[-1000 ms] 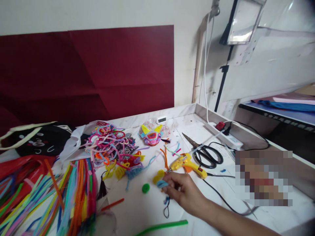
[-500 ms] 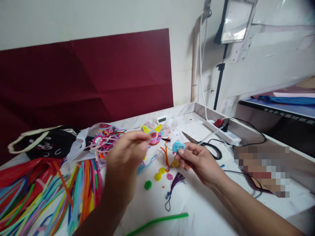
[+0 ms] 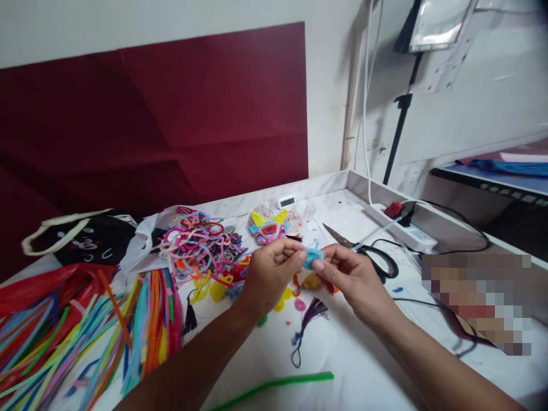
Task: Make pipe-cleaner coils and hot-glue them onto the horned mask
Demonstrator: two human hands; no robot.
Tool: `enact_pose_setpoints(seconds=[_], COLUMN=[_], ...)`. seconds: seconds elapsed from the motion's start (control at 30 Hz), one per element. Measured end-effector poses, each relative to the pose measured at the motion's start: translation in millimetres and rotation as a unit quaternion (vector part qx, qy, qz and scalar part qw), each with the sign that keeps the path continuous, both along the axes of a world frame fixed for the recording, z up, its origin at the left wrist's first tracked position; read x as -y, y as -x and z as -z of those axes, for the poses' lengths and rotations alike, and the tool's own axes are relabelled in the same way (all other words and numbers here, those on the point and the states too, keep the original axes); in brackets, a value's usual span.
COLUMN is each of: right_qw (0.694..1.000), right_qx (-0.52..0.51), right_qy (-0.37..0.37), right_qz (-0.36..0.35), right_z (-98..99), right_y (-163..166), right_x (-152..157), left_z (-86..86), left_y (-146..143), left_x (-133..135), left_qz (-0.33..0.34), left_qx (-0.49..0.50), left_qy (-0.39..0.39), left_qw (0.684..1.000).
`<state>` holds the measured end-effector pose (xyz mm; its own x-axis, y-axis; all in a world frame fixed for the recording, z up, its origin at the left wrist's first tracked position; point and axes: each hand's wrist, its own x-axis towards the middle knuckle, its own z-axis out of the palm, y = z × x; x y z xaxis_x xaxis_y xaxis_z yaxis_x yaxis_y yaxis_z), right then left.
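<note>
1. Along the wall (image 3: 334, 85), a white table (image 3: 372, 359) with a raised rim is spreading out beneath the person's two bare arms.
2. Behind it, a creased dark red sheet (image 3: 240, 103) is covering much of the wall.
3. At the left, a loose mass of many-coloured fuzzy stems (image 3: 152, 325) is lying in front of a black bag (image 3: 92, 242), whose pale handle is arching over a printed face.
4. Beyond the left hand (image 3: 272, 274), a tangle of mixed stems (image 3: 201, 240) is heaping up on the table.
5. Both hands are meeting over the middle of the table; the left fingers are pinching inward, thumb against forefinger, while the right hand (image 3: 355, 279) is gripping with its thumb in front.
6. Near the right hand, black-handled scissors (image 3: 383, 262) are lying partly hidden, and a white power strip (image 3: 417, 238) is resting by the right rim.
7. Just past the hands, a yellow-horned ornament (image 3: 269, 229) is sitting before a small white timer (image 3: 286, 202).
8. Closer to the person, a green stem (image 3: 282, 381) and a purple tassel (image 3: 314, 311) are lying.
9. Between the fingertips, a light-blue coil (image 3: 311, 257) is being held above the table.
10. Below, a pink disc (image 3: 299, 305) is lying near the tassel.
</note>
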<state>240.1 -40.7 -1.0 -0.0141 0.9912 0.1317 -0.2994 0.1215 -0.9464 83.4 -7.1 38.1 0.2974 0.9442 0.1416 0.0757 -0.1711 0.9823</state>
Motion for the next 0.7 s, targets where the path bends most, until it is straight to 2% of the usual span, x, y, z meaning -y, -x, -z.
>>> enact_pose_setpoints(seconds=[0.1,0.23,0.43,0.7], right_qw=[0.999,0.998,0.999,0.998], right_qx=[0.031,0.032,-0.002,-0.032], right_qy=[-0.022,-0.005,0.022,0.034], right_qz=[0.035,0.054,0.047,0.047], right_z=[-0.3,3.6,12.3,13.6], right_y=[-2.3,-3.1,-0.5,1.7], right_x=[-1.2,-3.3,-4.9,-3.8], left_z=[2.8,8.2,12.1,16.7], left_y=[0.8,-0.7,-3.1,-0.8], left_x=[-5.0,-8.0,-7.3,-7.9], left_qz=[0.019,0.055,0.057,0.112], left_qx=[-0.015,-0.02,-0.019,-0.014], left_qy=[0.0,0.013,0.039,0.073], left_qw=[1.0,0.998,0.997,0.991])
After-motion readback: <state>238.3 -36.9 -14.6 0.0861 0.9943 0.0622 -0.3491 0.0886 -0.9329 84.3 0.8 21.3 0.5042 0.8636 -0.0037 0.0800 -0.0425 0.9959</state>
